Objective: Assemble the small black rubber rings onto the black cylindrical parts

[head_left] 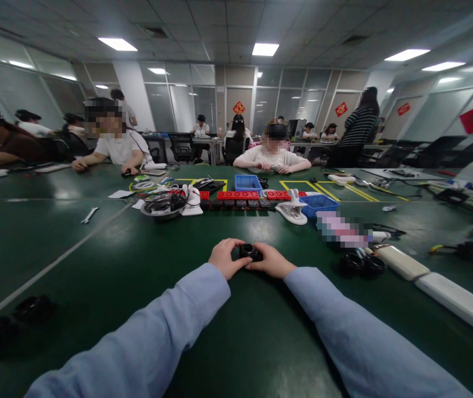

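A small black round part (250, 252) rests on the green table (107, 265) straight ahead of me. My left hand (226, 257) grips it from the left with curled fingers. My right hand (273, 261) closes on it from the right. Both arms wear light blue sleeves. The underside of the part is hidden by my fingers.
Beyond my hands lies a row of red and black blocks (236, 199), two blue bins (248, 182), a white clip stand (292, 210) and a metal bowl of cables (164, 207). Black rings (363, 264) and white power strips (460, 301) lie right. Several people sit across the table.
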`<state>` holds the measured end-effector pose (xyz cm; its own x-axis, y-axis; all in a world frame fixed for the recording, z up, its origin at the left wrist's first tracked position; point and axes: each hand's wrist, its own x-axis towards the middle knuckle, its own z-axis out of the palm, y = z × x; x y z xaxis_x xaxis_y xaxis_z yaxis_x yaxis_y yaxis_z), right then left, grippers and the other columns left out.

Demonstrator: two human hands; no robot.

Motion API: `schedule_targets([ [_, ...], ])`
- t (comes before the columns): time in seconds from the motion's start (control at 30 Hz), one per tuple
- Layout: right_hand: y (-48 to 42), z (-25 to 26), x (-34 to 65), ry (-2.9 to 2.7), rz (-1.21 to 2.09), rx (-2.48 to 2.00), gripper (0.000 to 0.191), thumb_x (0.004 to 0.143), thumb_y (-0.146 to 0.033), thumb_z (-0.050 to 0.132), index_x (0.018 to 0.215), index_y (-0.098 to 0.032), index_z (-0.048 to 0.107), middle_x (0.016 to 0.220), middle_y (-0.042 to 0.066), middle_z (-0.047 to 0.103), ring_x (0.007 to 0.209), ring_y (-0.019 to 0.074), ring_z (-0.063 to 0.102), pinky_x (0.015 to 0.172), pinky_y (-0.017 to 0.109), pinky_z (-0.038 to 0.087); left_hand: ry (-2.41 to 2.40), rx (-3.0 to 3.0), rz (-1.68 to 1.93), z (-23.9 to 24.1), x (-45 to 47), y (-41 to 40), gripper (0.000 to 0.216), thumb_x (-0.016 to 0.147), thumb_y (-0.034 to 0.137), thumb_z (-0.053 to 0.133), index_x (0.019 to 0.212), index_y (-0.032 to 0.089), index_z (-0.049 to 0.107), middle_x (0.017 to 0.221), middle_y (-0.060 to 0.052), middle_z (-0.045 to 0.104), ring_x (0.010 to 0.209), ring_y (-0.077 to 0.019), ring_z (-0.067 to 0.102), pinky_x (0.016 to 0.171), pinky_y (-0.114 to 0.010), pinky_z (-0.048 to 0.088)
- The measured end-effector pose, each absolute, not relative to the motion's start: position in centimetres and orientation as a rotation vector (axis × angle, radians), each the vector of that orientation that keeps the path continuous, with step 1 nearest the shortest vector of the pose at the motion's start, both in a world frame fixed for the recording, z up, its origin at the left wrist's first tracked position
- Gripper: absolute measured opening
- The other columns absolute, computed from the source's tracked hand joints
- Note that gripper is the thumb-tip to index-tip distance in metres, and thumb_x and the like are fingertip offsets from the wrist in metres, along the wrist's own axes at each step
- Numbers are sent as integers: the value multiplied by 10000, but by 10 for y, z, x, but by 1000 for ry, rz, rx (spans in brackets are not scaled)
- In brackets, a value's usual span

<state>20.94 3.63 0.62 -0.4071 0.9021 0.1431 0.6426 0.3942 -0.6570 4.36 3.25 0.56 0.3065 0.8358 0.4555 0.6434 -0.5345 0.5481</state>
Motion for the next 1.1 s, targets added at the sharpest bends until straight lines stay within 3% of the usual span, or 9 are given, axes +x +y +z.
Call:
schedule_targets([
  [0.2,27,3,189,-2053,300,-1703,294,637,-336,581,859,-162,498,789,53,553,670,158,516,554,244,339,1549,2068,1126,5,56,25,348,583,315,655,860,154,518,825,-40,549,764,-172,523,689,-305,442],
  [0.3,25,5,193,-2062,423,-1545,446,617,-338,606,1006,-175,458,939,68,550,812,191,529,671,290,387,1479,2026,1106,5,54,25,349,591,283,643,896,153,532,835,-38,559,715,-150,518,652,-281,446],
  [0.43,29,9,209,-2074,849,-1183,647,569,-326,659,1141,-177,395,1071,67,518,964,197,495,816,332,380,1301,2053,1044,3,46,28,363,606,243,621,954,172,545,849,-27,581,696,-141,516,607,-257,439],
  [0.6,34,11,218,-2039,1277,-1005,422,608,-256,630,996,-143,511,900,27,587,842,167,540,761,311,414,1233,2069,1018,3,44,27,387,616,238,604,992,185,530,929,-41,565,776,-161,531,556,-234,429],
  [0.8,34,10,213,-2048,1188,-1052,332,608,-221,626,911,-118,537,800,19,581,731,145,531,673,273,413,1261,2147,1031,3,46,26,420,606,293,632,999,198,517,934,-35,554,839,-178,517,691,-292,446],
  [1.1,34,7,212,-2046,1117,-1105,360,599,-251,632,925,-129,541,774,11,578,711,140,521,636,252,404,1285,2168,1029,4,46,27,379,582,256,669,937,191,555,883,-32,567,832,-177,526,750,-309,433],
])
